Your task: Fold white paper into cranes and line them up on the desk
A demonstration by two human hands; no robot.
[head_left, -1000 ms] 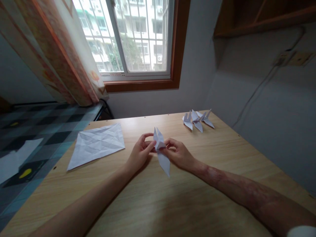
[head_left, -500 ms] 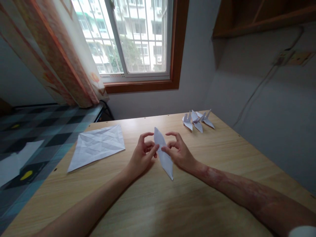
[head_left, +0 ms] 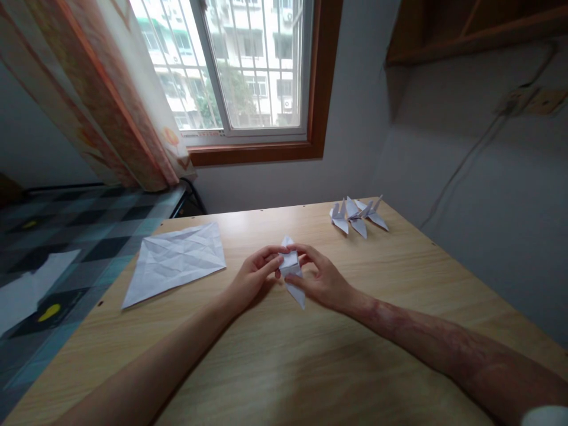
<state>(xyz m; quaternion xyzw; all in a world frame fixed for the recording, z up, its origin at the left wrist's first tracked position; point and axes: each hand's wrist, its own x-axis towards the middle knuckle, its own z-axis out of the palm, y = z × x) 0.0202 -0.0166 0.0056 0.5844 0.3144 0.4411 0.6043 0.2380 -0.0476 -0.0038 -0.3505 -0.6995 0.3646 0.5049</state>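
Note:
A white folded paper crane point(head_left: 290, 261) is between my hands above the middle of the wooden table, its body showing as a small squarish box shape with a pointed wing at each end. My left hand point(head_left: 260, 269) grips its left side between thumb and fingers. On the other side my right hand point(head_left: 322, 275) is closed on it, thumb low on the body and index finger at the top edge. Some of the fingers behind the paper are hidden.
Several finished paper cranes point(head_left: 357, 218) stand at the table's far right corner. A creased white sheet point(head_left: 177, 260) lies at the left of the table point(head_left: 248, 367). Beyond the left edge, white paper point(head_left: 39, 284) rests on a checked cloth point(head_left: 66, 213).
The folded paper has gone from a flat, long leaf shape to one with a boxy centre, its pointed ends now closer together. My fingers have moved in around its middle.

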